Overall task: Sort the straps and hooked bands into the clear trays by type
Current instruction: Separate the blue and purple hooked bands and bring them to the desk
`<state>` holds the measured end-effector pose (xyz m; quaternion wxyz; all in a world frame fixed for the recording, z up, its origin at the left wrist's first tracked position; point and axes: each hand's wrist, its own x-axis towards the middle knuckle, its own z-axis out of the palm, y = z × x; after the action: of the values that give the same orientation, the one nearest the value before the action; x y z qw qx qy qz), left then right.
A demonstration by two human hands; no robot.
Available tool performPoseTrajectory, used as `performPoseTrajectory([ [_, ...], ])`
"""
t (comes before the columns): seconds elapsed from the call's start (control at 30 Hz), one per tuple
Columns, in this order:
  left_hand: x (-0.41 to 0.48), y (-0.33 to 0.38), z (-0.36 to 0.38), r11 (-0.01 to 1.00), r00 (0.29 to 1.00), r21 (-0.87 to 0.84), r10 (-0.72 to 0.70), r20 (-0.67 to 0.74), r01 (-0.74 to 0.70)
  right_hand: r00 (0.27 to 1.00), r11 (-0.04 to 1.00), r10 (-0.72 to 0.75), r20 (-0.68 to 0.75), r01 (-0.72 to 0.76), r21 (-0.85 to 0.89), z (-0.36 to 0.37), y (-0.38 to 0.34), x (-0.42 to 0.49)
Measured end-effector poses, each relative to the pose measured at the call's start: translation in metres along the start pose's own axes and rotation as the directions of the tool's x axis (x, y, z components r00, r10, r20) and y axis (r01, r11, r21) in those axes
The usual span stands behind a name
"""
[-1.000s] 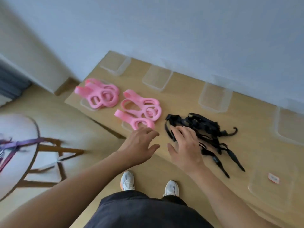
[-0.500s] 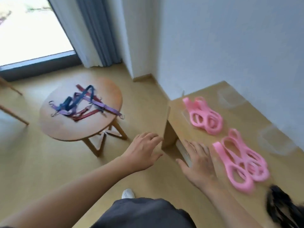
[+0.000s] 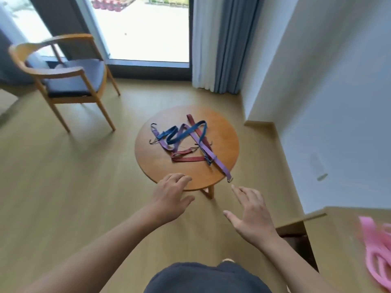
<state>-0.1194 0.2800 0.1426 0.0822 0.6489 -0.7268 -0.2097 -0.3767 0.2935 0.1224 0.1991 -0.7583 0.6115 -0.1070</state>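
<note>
A tangle of hooked bands (image 3: 186, 142) in blue, purple and red lies on a small round wooden table (image 3: 152, 161) in the middle of the view. My left hand (image 3: 171, 195) hovers at the table's near edge, fingers relaxed, holding nothing. My right hand (image 3: 251, 214) is spread open just right of the table, below the purple band's metal end, also empty. Pink straps (image 3: 378, 256) show blurred at the right edge on the long wooden desk (image 3: 338, 240). No clear tray is in view.
A wooden armchair (image 3: 67, 79) with a dark seat stands at the back left. A glass door and grey curtain (image 3: 215, 43) fill the back. A white wall (image 3: 338, 102) runs along the right. Wooden floor (image 3: 74, 197) surrounds the round table.
The view has swung left, from the desk with pink and black straps to the round table. Both hands have moved with it and now reach toward the round table's near edge.
</note>
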Motion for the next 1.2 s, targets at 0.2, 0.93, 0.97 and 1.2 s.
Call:
performPoseTrajectory([
  [0.2,0.045,-0.042,-0.011,0.987,0.988,-0.039,-0.154,-0.001,0.154,0.992,0.999,-0.042,0.116,0.041,0.009,0.021,-0.012,0.092],
  [0.93,0.252,-0.099,0.026,0.844,0.807,-0.068,-0.48,0.344,0.531,0.696,0.967,0.232,0.68,-0.241,-0.084,0.149,0.049,0.356],
  [0.97,0.257,-0.1,0.028,0.849,0.809,-0.072,-0.468,0.356,0.523,0.742,0.975,0.213,0.636,-0.205,-0.087,0.145,0.049,0.357],
  [1.2,0.33,-0.135,0.049,0.918,0.881,-0.07,-0.349,0.32,0.389,0.927,1.0,0.017,0.374,-0.009,-0.024,0.129,0.049,0.356],
])
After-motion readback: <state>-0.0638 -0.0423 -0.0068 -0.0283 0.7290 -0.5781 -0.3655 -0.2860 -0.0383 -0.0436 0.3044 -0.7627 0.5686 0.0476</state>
